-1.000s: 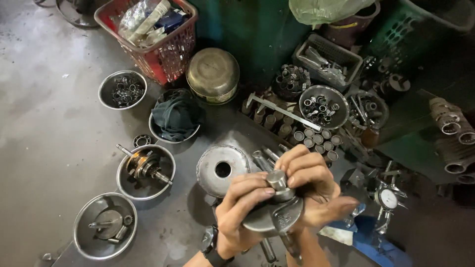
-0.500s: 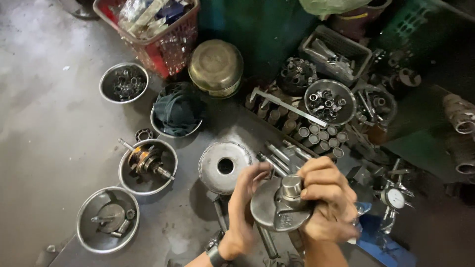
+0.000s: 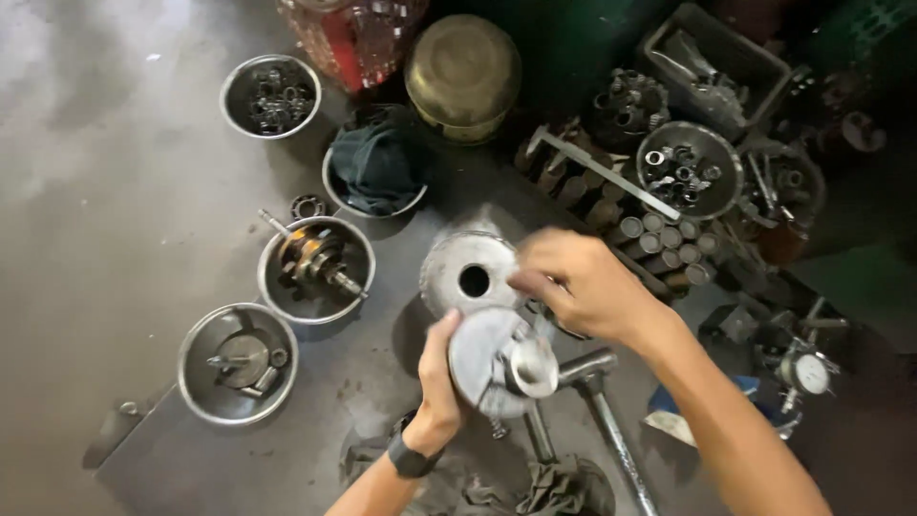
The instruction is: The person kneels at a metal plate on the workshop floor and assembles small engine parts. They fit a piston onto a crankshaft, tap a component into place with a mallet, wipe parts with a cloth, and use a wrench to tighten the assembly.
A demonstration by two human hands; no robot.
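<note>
**Mid-job: disc part still in hand**

Now we've got the round metal disc w/ centre hub clasped in our left hand, held above the floor. Right hand hovers over the drum w/ centre hole, fingers curled, blurred — can't tell if it grips anything. Disc & drum apart, not mated yet. Grey concrete floor, steel bowls of parts, sockets, dim corner.

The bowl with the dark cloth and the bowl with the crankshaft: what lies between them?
In the head view, only a small bearing ring lies on the floor between cloth bowl and crankshaft bowl.
</note>
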